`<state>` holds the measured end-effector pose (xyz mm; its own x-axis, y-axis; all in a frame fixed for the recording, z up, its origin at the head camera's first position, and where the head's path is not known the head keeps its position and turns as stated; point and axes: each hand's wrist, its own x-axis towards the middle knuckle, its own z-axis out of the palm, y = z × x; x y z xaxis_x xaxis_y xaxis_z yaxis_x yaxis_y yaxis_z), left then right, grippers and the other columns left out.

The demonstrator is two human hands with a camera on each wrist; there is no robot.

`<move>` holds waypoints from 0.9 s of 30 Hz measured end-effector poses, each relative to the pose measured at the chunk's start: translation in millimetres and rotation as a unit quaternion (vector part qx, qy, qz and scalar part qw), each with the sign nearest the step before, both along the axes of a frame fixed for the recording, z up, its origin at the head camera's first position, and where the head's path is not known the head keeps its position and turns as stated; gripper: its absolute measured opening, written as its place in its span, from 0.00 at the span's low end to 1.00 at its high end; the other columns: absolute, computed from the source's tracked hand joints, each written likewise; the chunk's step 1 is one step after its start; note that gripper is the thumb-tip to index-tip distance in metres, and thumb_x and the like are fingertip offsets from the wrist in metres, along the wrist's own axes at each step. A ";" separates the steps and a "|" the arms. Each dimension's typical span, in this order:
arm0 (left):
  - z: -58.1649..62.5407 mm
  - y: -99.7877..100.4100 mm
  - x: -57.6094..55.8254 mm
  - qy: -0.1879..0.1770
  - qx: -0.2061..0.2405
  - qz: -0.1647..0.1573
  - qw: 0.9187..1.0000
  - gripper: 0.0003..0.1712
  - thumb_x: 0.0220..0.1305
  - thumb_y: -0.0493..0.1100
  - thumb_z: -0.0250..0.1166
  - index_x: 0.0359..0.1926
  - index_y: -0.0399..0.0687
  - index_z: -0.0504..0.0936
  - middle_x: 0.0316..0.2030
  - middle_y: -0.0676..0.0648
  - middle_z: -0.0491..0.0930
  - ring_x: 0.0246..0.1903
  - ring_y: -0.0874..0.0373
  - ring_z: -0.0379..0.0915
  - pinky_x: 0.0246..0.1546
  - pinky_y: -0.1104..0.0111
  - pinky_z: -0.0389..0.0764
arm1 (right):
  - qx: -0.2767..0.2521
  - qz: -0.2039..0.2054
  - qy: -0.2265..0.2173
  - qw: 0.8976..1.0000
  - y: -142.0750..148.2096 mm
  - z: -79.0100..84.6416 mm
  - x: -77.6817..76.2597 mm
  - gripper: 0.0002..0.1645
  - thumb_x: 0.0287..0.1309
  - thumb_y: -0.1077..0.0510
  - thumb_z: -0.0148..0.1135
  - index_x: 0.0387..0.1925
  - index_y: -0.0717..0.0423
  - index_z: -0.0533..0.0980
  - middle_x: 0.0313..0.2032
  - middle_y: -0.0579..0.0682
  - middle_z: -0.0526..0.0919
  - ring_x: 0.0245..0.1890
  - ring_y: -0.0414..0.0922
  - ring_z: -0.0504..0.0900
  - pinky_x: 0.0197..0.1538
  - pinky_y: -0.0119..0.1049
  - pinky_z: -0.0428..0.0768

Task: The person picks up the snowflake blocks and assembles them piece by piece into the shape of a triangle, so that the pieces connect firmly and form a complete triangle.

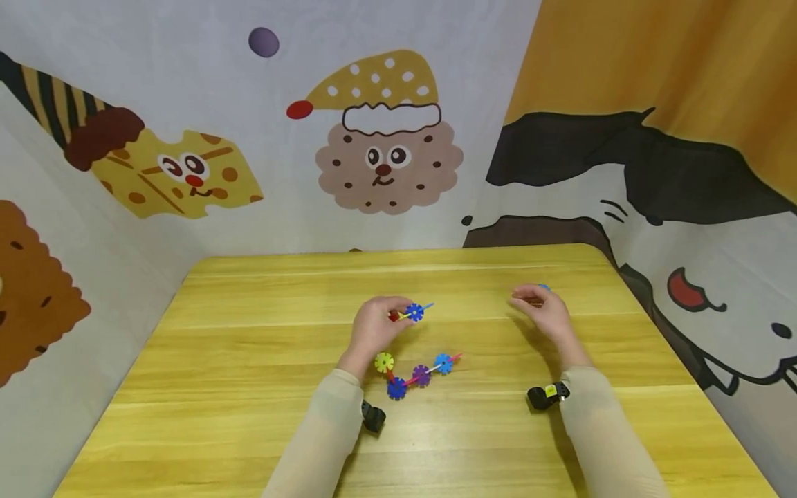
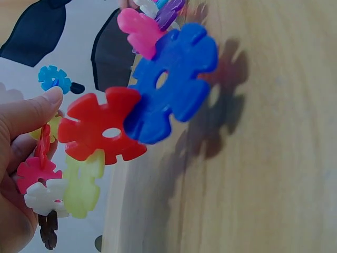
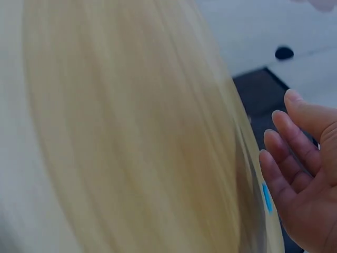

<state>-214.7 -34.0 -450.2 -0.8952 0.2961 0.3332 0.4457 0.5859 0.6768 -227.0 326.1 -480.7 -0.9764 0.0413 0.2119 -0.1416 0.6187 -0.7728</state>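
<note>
My left hand (image 1: 375,324) pinches a short chain of plastic snowflake discs (image 1: 414,312) above the table. In the left wrist view, a light blue disc (image 2: 54,79) stands up past the thumb, with yellow, red, pink, white and brown discs around and below the fingers. Under that hand, a second chain of snowflake discs (image 1: 421,375) lies bent on the table, with yellow-green, red, blue, purple and light blue pieces among it. Off to the right, my right hand (image 1: 544,312) hovers with loosely bent fingers and nothing between them. A light blue disc (image 1: 544,286) shows just behind it, mostly hidden.
The wooden table (image 1: 473,443) reaches back to a wall hung with a cartoon-print cloth (image 1: 486,62). A black wrist camera (image 1: 373,418) sits on the left sleeve, another camera (image 1: 540,397) on the right one.
</note>
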 end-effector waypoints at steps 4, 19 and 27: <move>0.4 0.1 0.3 -0.007 -0.002 0.002 1.000 0.19 0.54 0.42 0.77 0.49 0.47 0.87 0.39 0.49 0.86 0.37 0.57 0.81 0.40 0.63 0.81 | 0.021 -0.024 -0.015 0.999 18.9 0.7 2.5 0.22 0.67 0.53 0.63 0.55 0.63 0.77 0.48 0.63 0.82 0.47 0.54 0.78 0.46 0.32 0.75; -0.8 -1.6 0.9 -0.013 -0.005 0.006 1.000 0.19 0.55 0.43 0.76 0.49 0.48 0.87 0.39 0.50 0.86 0.38 0.55 0.81 0.39 0.63 0.80 | 0.048 -0.048 -0.046 0.997 57.0 -3.6 -0.1 0.29 0.69 0.56 0.60 0.64 0.69 0.69 0.58 0.71 0.69 0.54 0.65 0.71 0.51 0.55 0.75; -0.5 -2.4 1.3 -0.014 -0.004 0.007 1.000 0.19 0.56 0.43 0.76 0.49 0.48 0.87 0.39 0.50 0.87 0.37 0.54 0.81 0.37 0.64 0.80 | 0.067 -0.019 -0.029 0.997 60.2 -8.2 -6.3 0.32 0.68 0.57 0.62 0.67 0.71 0.65 0.58 0.73 0.68 0.55 0.67 0.69 0.57 0.61 0.70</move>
<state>-213.4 -36.4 -450.7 -0.9080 0.2858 0.3063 0.4187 0.5978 0.6836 -233.4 386.4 -488.9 -0.9853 0.0544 0.1618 -0.0733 0.7213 -0.6887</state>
